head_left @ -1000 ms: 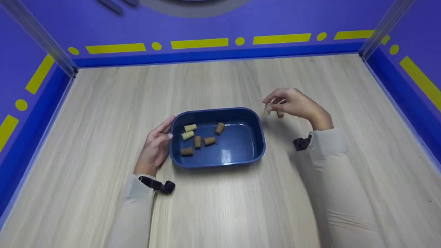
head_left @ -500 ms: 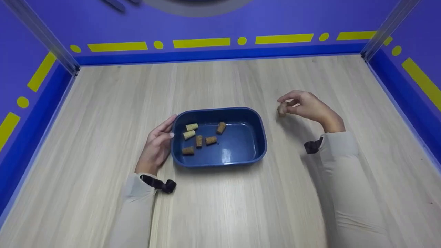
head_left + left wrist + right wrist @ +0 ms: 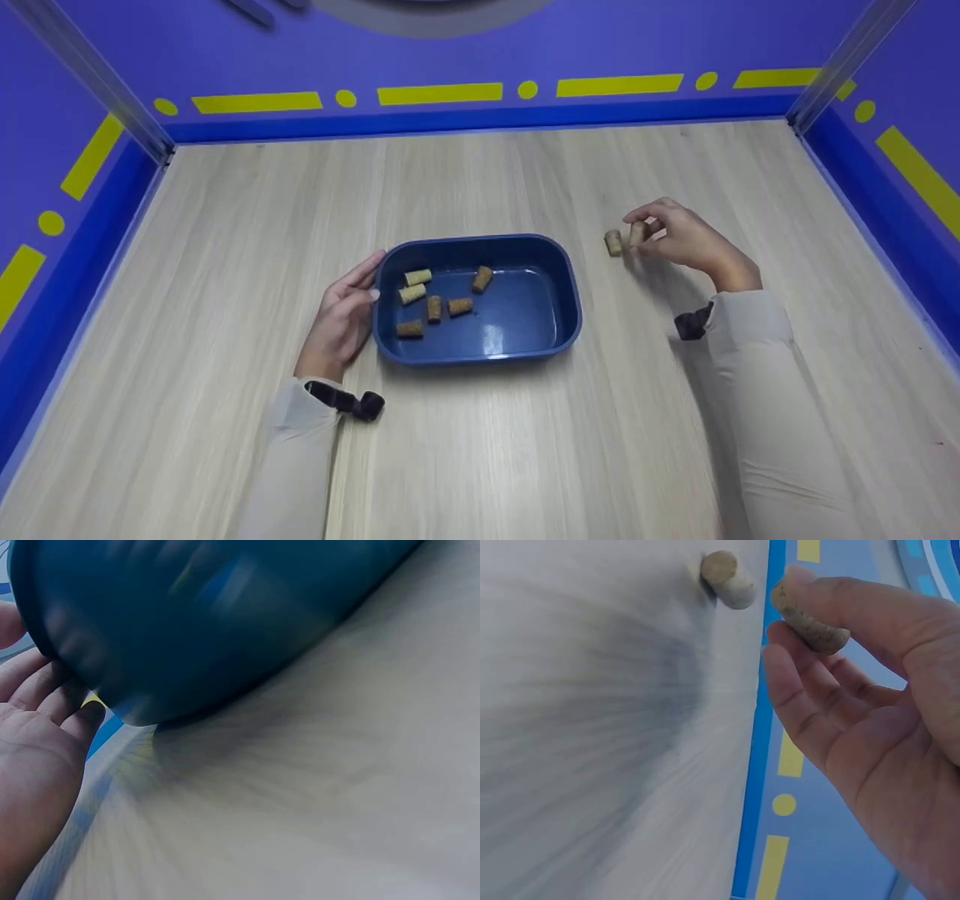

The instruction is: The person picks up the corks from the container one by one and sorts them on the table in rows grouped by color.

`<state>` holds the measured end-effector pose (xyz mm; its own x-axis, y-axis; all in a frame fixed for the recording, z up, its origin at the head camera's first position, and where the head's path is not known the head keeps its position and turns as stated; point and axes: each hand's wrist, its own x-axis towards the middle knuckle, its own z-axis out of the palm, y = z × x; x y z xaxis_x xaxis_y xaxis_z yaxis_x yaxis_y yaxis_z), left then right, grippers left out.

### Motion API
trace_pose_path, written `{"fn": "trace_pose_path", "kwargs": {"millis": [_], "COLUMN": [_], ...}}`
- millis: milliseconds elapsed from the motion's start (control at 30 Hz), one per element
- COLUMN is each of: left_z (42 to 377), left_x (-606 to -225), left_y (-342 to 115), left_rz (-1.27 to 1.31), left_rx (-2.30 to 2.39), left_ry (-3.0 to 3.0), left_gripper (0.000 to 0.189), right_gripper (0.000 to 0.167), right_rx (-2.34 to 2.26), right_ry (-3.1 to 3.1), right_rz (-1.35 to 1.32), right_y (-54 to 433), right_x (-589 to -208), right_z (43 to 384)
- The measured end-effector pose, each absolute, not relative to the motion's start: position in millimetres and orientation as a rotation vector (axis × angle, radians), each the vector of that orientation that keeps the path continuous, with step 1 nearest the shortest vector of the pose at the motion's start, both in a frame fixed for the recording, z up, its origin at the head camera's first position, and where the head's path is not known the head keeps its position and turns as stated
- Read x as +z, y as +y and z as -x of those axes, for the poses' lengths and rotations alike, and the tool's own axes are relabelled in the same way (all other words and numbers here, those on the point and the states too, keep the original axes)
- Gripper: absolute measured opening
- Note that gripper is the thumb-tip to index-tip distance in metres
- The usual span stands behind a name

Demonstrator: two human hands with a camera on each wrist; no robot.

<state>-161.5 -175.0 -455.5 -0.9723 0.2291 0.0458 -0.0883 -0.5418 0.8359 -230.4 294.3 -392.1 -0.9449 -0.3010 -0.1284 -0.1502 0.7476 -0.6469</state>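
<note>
A blue bin (image 3: 480, 360) stands mid-table in the head view, with several brown and pale corks lying inside, such as one brown cork (image 3: 482, 279). My left hand (image 3: 341, 322) holds its left end, thumb at the rim and the other fingers along the outer wall. To the right of the bin, my right hand (image 3: 690, 240) pinches a tan cork (image 3: 637, 233) between thumb and fingers. Just left of that hand, a second tan cork (image 3: 613, 242) stands on the table. The right wrist view shows the pinched cork (image 3: 810, 624) near the standing cork (image 3: 729, 579).
Blue-purple panels (image 3: 435, 67) with yellow markings enclose the wooden tabletop (image 3: 480, 450) at the back and both sides. Metal posts (image 3: 832, 64) rise at the back corners. Each sleeve cuff carries a black wrist camera (image 3: 369, 406).
My right hand has moved to the right, carrying the pinched cork from the left of the standing cork to its right. The left hand and the bin stay in place.
</note>
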Motion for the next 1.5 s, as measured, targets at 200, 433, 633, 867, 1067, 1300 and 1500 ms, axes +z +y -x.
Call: {"fn": "trace_pose_path", "kwargs": {"millis": [200, 433, 633, 867, 1067, 1300, 1500], "left_z": [162.1, 163.0, 163.8, 163.5, 163.5, 162.7, 161.8], "left_x": [-455.9, -455.4, -455.2, -456.7, -457.9, -456.5, -455.7], "left_y": [-175.3, -174.9, -174.9, -175.0, -175.4, -174.8, -175.1], "left_rz": [-0.233, -0.234, -0.248, -0.255, -0.252, -0.236, -0.223], "left_rx": [2.598, 2.598, 2.597, 2.604, 2.604, 2.584, 2.584], "left_ry": [1.384, 1.37, 1.369, 1.354, 1.36, 1.411, 1.417], "left_gripper": [0.063, 0.064, 0.064, 0.064, 0.064, 0.064, 0.063], "right_gripper": [0.05, 0.05, 0.047, 0.046, 0.048, 0.049, 0.054], "right_rx": [-0.962, -0.94, -0.917, -0.913, -0.925, -0.884, -0.9], "right_ry": [2.708, 2.664, 2.66, 2.658, 2.643, 2.658, 2.659], "right_rz": [0.349, 0.274, 0.25, 0.264, 0.283, 0.268, 0.248], "right_y": [298.1, 299.5, 300.2, 299.9, 301.0, 301.4, 300.9], "right_x": [-394.9, -397.5, -401.2, -405.4, -407.1, -408.2, -408.9], "right_z": [231.6, 233.5, 236.3, 237.2, 236.9, 237.2, 237.5]}}
